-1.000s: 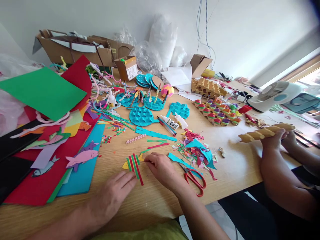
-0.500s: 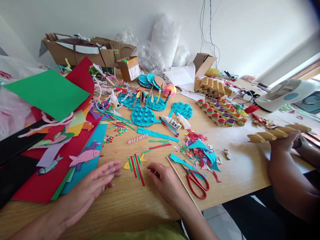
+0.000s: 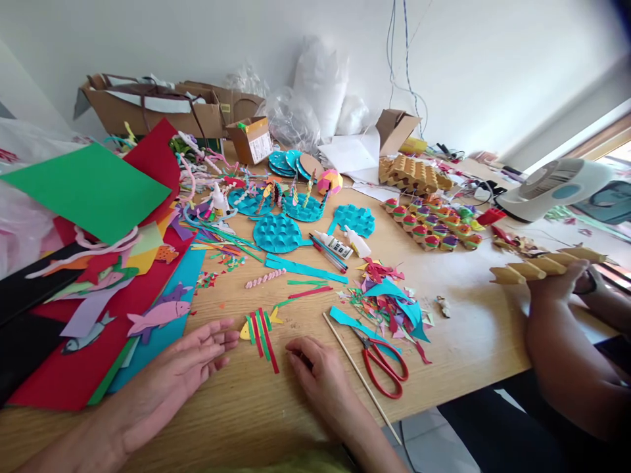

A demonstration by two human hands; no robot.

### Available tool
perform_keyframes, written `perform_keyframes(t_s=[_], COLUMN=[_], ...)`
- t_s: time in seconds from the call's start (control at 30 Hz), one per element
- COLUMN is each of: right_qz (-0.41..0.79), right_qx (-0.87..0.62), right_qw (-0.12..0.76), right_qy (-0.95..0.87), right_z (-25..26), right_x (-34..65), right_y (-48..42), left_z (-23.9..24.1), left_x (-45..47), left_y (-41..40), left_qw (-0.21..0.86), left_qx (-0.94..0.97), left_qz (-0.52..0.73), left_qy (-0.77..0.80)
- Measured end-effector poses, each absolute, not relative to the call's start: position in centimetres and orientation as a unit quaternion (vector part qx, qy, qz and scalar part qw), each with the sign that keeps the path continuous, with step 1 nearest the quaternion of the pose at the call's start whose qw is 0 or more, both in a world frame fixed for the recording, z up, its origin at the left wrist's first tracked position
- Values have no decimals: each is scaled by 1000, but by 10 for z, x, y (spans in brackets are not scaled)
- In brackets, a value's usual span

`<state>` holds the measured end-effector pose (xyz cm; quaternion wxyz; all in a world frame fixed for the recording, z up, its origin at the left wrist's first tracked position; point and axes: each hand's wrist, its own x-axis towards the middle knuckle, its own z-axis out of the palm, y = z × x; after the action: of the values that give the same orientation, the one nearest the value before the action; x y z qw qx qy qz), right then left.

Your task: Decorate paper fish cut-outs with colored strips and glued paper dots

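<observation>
A paper fish (image 3: 260,334) lies flat on the table between my hands, with a yellow head and tail and red and green strips laid across its body. My left hand (image 3: 200,358) is open beside the head, its fingers stretched and nothing in them; the fingertips come close to the head. To the right of the strips, my right hand (image 3: 318,371) rests on the table with fingers curled in; I see nothing in it. A thin wooden stick (image 3: 359,374) and red-handled scissors (image 3: 384,368) lie right of that hand.
Paper scraps (image 3: 389,295), glue bottles (image 3: 355,242) and blue egg-carton pieces (image 3: 277,233) lie further back. Coloured sheets (image 3: 44,374) with cut-out fish cover the left side. At the right, another person's hand (image 3: 557,279) holds a yellow carton strip (image 3: 527,268). A white fan (image 3: 547,187) stands behind.
The whole view has shifted slightly. My left hand's fingers have spread a little and sit nearer the fish's head. My right hand remains by the strips, its fingers more curled.
</observation>
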<state>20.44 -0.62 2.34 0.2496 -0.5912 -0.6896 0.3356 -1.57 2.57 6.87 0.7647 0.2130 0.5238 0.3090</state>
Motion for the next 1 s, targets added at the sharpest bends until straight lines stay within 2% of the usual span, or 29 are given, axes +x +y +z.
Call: perform_keyframes(t_s=[0.37,0.57,0.8,1.0], right_qz=[330,332,336,327], right_qx=[-596,-594,-598,-597], right_qw=[237,236,218,220], right_qy=[-693,-694,-694,-699], right_z=[21,19,18,16], right_x=[205,205,205,205], right_y=[-8,-7,-7,-6], left_z=[52,38,18,18], left_x=[-14,-11,-7,0], left_y=[29,38,43,50], left_qw=[761,670,581,543], left_qx=[291,476,583,597], left_qz=[295,217,243,243], left_qy=[500,526,513,538])
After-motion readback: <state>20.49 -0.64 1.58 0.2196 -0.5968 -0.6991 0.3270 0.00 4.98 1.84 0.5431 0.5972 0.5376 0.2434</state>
